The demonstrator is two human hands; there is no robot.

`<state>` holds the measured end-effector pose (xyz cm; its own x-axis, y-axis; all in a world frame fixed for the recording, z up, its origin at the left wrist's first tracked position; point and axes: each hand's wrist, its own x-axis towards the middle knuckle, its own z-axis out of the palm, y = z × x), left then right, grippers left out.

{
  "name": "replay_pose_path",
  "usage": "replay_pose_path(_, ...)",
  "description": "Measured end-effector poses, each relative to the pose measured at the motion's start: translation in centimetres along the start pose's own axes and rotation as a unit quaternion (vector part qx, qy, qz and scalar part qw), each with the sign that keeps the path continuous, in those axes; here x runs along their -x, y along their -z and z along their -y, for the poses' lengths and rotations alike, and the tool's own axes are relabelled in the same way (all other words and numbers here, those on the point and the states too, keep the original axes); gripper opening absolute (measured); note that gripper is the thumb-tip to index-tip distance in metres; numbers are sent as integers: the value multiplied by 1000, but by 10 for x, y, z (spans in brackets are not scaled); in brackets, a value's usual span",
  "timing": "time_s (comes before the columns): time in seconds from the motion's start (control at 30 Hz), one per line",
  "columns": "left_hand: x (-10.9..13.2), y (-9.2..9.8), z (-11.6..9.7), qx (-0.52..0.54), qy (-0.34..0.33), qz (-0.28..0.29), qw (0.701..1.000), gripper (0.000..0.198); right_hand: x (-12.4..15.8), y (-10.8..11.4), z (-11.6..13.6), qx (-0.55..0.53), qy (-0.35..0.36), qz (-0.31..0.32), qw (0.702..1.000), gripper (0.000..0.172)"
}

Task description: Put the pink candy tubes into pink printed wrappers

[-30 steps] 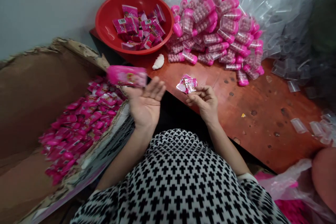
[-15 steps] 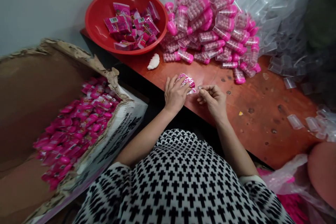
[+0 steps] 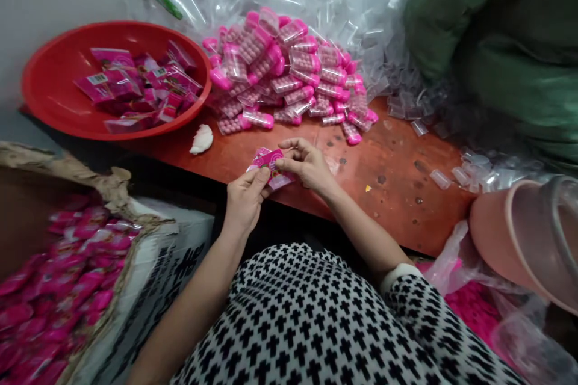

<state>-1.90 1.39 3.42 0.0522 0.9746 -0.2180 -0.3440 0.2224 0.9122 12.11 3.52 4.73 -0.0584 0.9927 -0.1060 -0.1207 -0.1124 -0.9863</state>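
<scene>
My left hand (image 3: 245, 200) is closed, its thumb pressed on the lower left part of a small pink printed plastic packet (image 3: 273, 159). My right hand (image 3: 309, 167) pinches at the packet's right edge between thumb and fingers. The packet is held just over the front edge of the reddish-brown table (image 3: 392, 210). Behind both hands lies a heap of clear tubes with pink caps (image 3: 289, 72), filled with small round pieces. What the packet contains cannot be made out.
A red basin (image 3: 40, 93) with pink packets stands at the left, a white lump (image 3: 201, 139) beside it. At lower left, a torn cardboard box (image 3: 108, 183) holds many pink packets. Clear empty tubes (image 3: 440, 179) and a pink bucket (image 3: 492, 222) are at the right.
My hands have come together on the packet, which has been lifted from the tabletop. My right hand now grips its edge. The camera view has swung to the right.
</scene>
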Motion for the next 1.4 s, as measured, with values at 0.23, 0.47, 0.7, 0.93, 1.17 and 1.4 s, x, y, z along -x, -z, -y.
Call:
replay_pose_path(0.23,1,-3,-8,60,113,-46,991,35,-9,70,33,551,152,-45,819,25)
replay_pose_path(0.47,4,0,-11,152,173,-83,969,36,-22,185,52,802,163,92,568,36)
replay_pose_path(0.7,2,-2,-17,288,206,-175,919,13,2,139,39,665,173,-27,726,24)
replay_pose_path(0.93,5,0,-18,341,188,-170,905,13,67,3,12,203,-6,19,979,29)
replay_pose_path(1.17,9,-4,-16,326,161,-124,923,21,70,-20,-1,172,-13,-4,985,30)
replay_pose_path(1.4,10,-6,-11,294,138,-86,942,29,69,-27,3,115,-35,-13,993,30)
